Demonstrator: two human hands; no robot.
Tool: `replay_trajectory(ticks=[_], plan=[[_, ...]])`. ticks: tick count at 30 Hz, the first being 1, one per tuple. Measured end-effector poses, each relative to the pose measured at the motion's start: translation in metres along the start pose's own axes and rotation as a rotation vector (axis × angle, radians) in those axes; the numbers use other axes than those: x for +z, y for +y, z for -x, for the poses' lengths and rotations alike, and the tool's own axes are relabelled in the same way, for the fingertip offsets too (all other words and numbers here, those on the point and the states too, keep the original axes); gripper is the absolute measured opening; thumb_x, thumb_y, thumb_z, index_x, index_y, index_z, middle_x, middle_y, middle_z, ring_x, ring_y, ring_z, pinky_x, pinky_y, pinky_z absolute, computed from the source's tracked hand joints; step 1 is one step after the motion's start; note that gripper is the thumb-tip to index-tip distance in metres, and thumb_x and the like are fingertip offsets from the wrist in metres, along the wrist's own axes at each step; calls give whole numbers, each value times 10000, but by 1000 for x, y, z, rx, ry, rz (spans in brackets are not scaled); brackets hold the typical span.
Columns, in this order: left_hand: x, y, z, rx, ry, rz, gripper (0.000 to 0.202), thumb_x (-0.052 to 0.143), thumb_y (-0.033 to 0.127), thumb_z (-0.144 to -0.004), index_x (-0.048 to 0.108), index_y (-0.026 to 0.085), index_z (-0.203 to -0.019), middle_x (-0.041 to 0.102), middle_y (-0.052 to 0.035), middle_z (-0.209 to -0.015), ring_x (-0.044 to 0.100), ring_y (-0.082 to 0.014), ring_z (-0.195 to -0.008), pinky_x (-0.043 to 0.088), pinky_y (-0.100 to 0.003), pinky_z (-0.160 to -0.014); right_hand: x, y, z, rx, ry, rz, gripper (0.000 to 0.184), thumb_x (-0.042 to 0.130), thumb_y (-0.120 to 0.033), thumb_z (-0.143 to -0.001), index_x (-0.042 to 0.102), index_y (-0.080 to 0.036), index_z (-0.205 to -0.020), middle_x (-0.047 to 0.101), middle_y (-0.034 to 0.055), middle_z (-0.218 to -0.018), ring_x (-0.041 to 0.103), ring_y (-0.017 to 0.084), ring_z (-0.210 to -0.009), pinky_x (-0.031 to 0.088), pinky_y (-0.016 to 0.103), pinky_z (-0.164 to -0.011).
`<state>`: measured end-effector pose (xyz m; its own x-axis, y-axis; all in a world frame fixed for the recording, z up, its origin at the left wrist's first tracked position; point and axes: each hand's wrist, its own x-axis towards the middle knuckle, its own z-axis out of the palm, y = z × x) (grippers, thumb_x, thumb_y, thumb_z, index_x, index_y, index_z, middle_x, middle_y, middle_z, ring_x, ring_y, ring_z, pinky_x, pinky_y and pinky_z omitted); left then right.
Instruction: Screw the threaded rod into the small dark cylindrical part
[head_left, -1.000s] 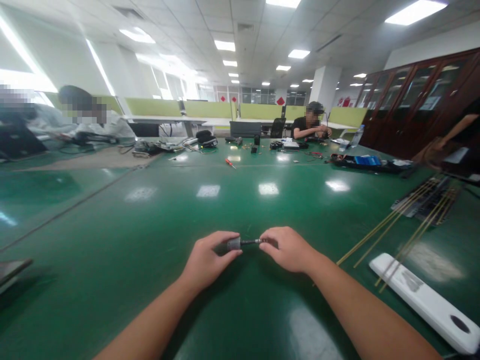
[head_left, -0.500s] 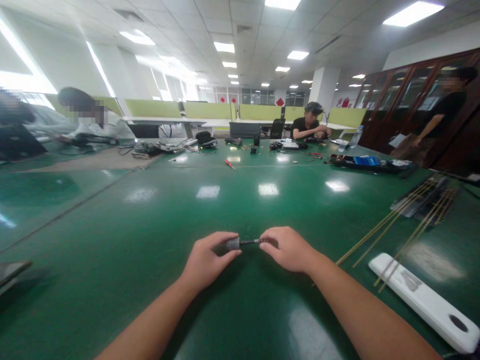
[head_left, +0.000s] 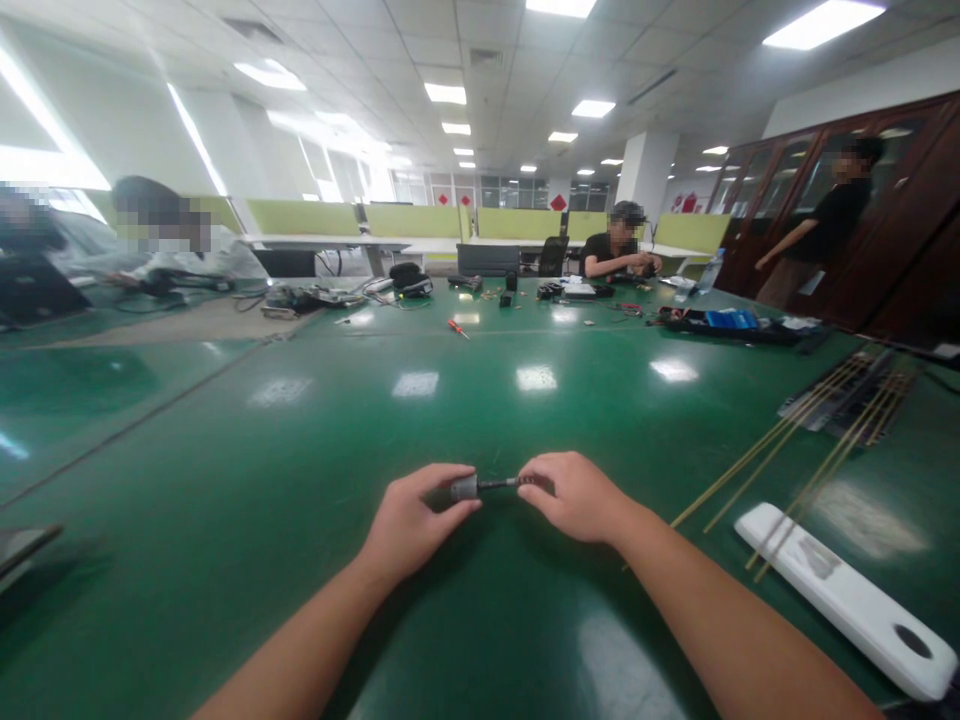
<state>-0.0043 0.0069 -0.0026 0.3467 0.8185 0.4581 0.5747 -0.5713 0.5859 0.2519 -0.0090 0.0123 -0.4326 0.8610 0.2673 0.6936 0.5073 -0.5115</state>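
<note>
Small grey part point(head_left: 465, 487) with a dark thin rod point(head_left: 499, 484) coming out of it is held low over the green worktop point(head_left: 300, 450), near its front edge, between the two hands. The left hand point(head_left: 416, 525) pinches the small grey part between thumb and forefinger, so these fingers are narrow and closed on it. The right hand point(head_left: 577, 497) has its fingers curled tight over the other end of the dark thin rod, and this end is hidden, so I cannot tell what is there.

Compared with one second ago, almost nothing has changed at the hands. Both grips are the same, the part and the rod lie in the same line, and the gap between the hands looks equal. I judge from this that the work on the part is at a slow, careful stage, with no visible progress in this second.

What did change is further away. A standing person point(head_left: 825, 220), before only half seen at the right edge, has now walked along the wooden cabinet point(head_left: 900, 200) and shows fully. The seated person point(head_left: 619, 250) at the far end stays as before. The white long device point(head_left: 844, 600) and the thin yellow sticks point(head_left: 787, 450) to the right of the hands have not moved and are not touched.
</note>
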Motion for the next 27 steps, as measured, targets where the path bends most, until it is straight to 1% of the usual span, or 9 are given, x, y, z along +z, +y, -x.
replay_trajectory(ticks=[5, 10, 13, 15, 18, 20, 23, 25, 27], plan=[[0, 0, 0, -12, -12, 1, 296, 744, 382, -792, 726, 247, -1054, 753, -32, -1021, 704, -218, -935, 563, -365, -911, 0, 1, 0, 0, -5, 10, 186, 572, -290, -931, 725, -195, -979, 717, 33, -888, 616, 164, -799, 411, 277, -724], [-2, 0, -1, -26, 14, -4, 299, 742, 392, -783, 733, 236, -1037, 756, -43, -1006, 704, -231, -933, 555, -386, -930, -2, -2, 0, 11, -21, 15, 188, 576, -299, -930, 729, -194, -964, 720, 36, -883, 618, 169, -793, 411, 282, -721], [-4, 1, -2, -42, 32, -14, 297, 739, 406, -786, 732, 236, -1030, 748, -43, -996, 695, -226, -928, 554, -372, -901, -1, -2, 0, 9, -18, 14, 188, 580, -300, -928, 731, -197, -969, 724, 37, -895, 625, 170, -806, 417, 280, -731], [-5, 0, -4, -59, 68, -31, 316, 737, 441, -784, 727, 231, -1020, 736, -50, -986, 686, -230, -918, 553, -375, -874, 0, -1, -1, 2, -14, 7, 185, 581, -298, -926, 731, -200, -972, 726, 35, -899, 631, 169, -816, 422, 277, -741], [-5, -4, -5, -161, 138, 7, 398, 736, 490, -774, 700, 200, -1044, 724, -72, -999, 686, -236, -890, 554, -401, -875, 1, 1, -2, -8, -13, -9, 183, 581, -292, -923, 730, -200, -975, 731, 32, -907, 638, 165, -819, 429, 271, -747], [-4, -8, -5, -255, 182, 130, 502, 744, 509, -764, 661, 167, -1122, 720, -98, -1044, 699, -238, -903, 559, -409, -899, 1, 1, -2, -9, -18, -10, 187, 581, -290, -921, 733, -200, -982, 734, 36, -921, 643, 166, -827, 432, 271, -747], [-6, -9, -6, -373, 242, 320, 660, 756, 524, -750, 597, 147, -1267, 709, -132, -1136, 704, -255, -1003, 556, -399, -946, 0, 0, -2, 8, -30, 1, 196, 582, -294, -919, 741, -204, -991, 739, 40, -929, 648, 175, -831, 433, 276, -737], [-14, -4, -6, -423, 271, 352, 678, 746, 533, -757, 594, 157, -1301, 718, -134, -1144, 694, -272, -1061, 540, -407, -983, -1, -2, -2, 17, -35, 2, 200, 585, -298, -917, 744, -206, -996, 741, 42, -930, 650, 178, -828, 436, 277, -729], [-29, 2, -2, -460, 305, 329, 649, 744, 551, -748, 631, 176, -1265, 741, -117, -1102, 690, -287, -1079, 522, -430, -1016, -3, -3, -1, 17, -37, -3, 210, 582, -303, -918, 743, -206, -1012, 742, 45, -939, 650, 178, -820, 439, 275, -717]])
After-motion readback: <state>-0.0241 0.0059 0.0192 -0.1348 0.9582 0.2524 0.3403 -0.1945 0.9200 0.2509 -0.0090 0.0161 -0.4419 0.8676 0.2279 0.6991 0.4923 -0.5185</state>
